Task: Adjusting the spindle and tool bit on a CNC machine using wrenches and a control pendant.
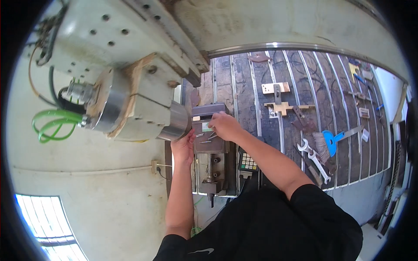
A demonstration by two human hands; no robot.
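Observation:
My left hand is raised beside the lower end of the machine's round steel spindle. Its fingers are bent together, and the spindle partly hides what they may hold. Over the machine vise, my right hand has its fingers curled in a pinch; whatever is between them is too small to make out. Just under those fingertips is a small green and white packet. Several thin metal cutting bits lie loose on the vise's flat top between the two hands.
The vise's screw points toward me. A keypad pendant stands right of it. On the slotted table lie clamp blocks, wrenches and a blue-handled brush. Green hoses loop from the spindle housing.

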